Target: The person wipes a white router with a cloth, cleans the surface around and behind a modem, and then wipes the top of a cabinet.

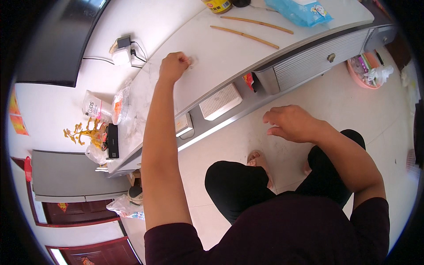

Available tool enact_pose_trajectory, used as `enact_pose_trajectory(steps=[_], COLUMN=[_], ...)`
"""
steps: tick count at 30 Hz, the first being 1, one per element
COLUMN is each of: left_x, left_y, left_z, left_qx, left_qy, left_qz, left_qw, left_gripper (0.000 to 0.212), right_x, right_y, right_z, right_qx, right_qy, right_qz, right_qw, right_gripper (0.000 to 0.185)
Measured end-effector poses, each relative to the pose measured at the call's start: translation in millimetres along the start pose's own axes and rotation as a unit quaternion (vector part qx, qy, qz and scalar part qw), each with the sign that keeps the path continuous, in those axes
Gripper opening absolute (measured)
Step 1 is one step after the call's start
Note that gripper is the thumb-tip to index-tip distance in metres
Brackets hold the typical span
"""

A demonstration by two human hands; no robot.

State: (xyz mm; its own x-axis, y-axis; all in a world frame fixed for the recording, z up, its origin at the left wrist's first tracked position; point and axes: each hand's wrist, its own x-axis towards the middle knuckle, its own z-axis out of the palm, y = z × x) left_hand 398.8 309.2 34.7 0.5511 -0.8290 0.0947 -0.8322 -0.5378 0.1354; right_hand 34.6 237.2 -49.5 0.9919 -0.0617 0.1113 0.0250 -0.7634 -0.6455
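My left hand (174, 67) reaches out over the white marble-patterned countertop (212, 63), its fingers curled down near the surface. A faint whitish patch shows by the fingertips; whether it is a held thing or a reflection is unclear. Over the tiled floor, in front of the cabinet, my right hand (294, 123) hangs in the air with thumb and fingers apart and nothing in it. Two thin bamboo sticks (256, 25) (245, 35) lie side by side on the countertop, to the right of my left hand.
A jar with a yellow label (217, 6) and a blue soft tissue pack (299, 13) stand at the far end. Plugs and adapters (123, 53) sit on the wall. A bag of cups (96, 106) and golden tree ornament (84, 132) are leftward. A white woven-textured box (221, 102) occupies the lower shelf.
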Motion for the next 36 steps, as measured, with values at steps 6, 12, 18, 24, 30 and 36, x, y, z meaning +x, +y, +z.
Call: enact_pose_trajectory(steps=[6,12,18,24,30,36], left_x=[6,9,11,-1,-19,-26], left_y=[7,10,19,-43,-15,72], left_z=[-3,1,-2,-7,1,18], left_qx=[0.029,0.086,-0.013,0.160,-0.035,-0.158], left_qy=[0.028,0.055,-0.010,0.073,0.038,0.070], left_qz=[-0.009,-0.020,0.031,-0.049,0.064,0.172], left_qw=[0.999,0.995,0.999,0.983,0.997,0.970], left_gripper=[0.015,0.016,0.014,0.014,0.020,0.014], right_x=[5,6,8,5,5,6], right_y=[-5,-6,-5,-2,0,-1], right_z=[2,-1,-1,-4,-4,-4], right_qx=[-0.015,-0.010,-0.012,-0.016,-0.018,-0.020], right_qy=[-0.020,-0.023,-0.017,-0.011,-0.033,-0.047], right_qz=[-0.003,0.020,0.009,0.004,0.020,0.027], right_qw=[1.000,0.999,1.000,1.000,0.999,0.998], right_gripper=[0.026,0.027,0.027,0.028,0.028,0.028])
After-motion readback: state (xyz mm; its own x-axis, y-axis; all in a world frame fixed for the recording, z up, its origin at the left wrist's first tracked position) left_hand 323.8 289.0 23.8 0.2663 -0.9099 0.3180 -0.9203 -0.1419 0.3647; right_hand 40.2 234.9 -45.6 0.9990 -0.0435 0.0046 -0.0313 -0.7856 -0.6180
